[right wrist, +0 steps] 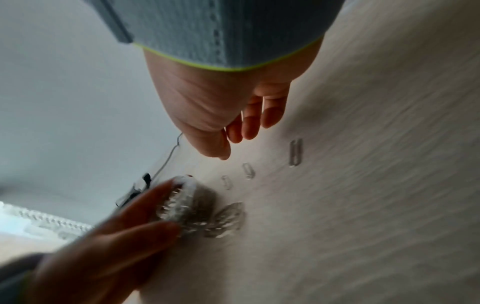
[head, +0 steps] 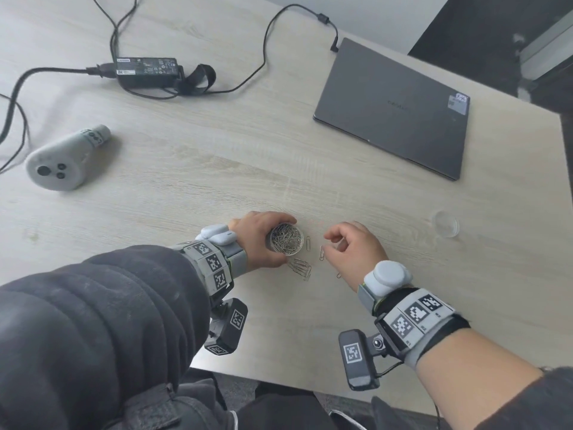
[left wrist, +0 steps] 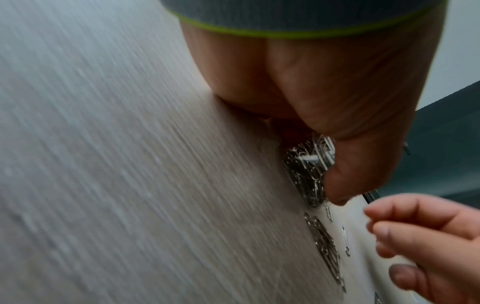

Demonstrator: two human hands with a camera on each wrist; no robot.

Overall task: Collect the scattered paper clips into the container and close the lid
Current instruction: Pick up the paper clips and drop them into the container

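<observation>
On table (head: 217,169) | left grip (head: 260,240) grasps container (head: 286,238) | right grip (head: 356,246) released, above paper clips (head: 322,253)

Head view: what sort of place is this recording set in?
Most likely an office desk. A closed laptop and a power adapter with its cables lie on a pale wood-grain table, and the left hand holds a container of paper clips.
</observation>
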